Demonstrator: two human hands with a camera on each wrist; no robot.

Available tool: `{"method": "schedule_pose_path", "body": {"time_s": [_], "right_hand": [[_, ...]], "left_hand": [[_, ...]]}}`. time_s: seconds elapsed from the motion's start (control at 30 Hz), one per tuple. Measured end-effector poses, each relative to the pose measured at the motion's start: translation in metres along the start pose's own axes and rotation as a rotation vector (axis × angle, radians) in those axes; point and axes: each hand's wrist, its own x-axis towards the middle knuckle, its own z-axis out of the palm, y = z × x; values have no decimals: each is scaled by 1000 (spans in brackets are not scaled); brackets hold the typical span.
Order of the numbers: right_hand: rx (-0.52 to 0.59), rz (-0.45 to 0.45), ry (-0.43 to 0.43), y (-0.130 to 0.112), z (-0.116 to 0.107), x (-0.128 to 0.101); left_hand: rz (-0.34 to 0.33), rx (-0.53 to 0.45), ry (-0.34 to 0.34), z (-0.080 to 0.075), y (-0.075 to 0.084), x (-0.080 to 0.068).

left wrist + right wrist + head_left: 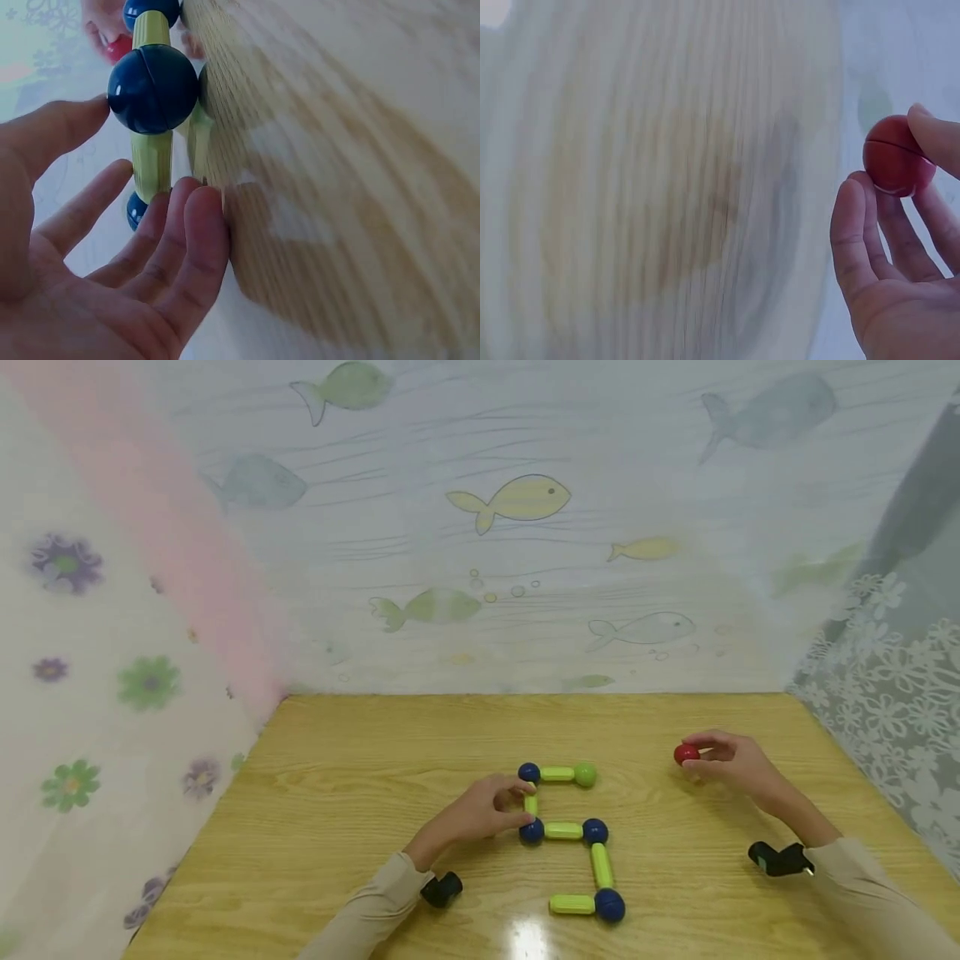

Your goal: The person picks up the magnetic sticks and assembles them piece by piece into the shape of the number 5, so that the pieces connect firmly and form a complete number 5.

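Observation:
A chain of yellow-green rods (563,832) and several dark blue balls (596,832) lies on the wooden table, shaped like a 5. A green ball (586,775) caps its top right end; the bottom left rod (572,905) ends bare. My left hand (483,810) holds the figure at its upper left upright rod (152,163), thumb against the lower-left blue ball (154,89) and forefinger by the rod's far end. To the right of the figure, my right hand (738,767) pinches a red ball (898,156) between thumb and fingertips, apart from the chain.
The wooden table (360,735) ends at a fish-patterned curtain (525,610) behind. Flowered cloth (97,718) hangs on the left and white lace (885,693) on the right. Black wrist cameras (442,890) sit beside both sleeves.

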Motion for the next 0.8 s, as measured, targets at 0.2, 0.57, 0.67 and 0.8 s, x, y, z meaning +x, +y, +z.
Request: {"method": "schedule_pose_path", "body": {"time_s": [0.2,0.57,0.67,0.8], "right_hand": [[25,-55,-77,-21,31,-10],[107,-150,-264,-65,83,-26],[134,-174,-334,-75,97,-30],[161,-216,-403,-85,115,-35]], "left_hand": [[4,80,107,4,6,8],[14,215,159,4,11,29],[2,190,160,4,11,29],[1,152,161,5,9,31]]}}
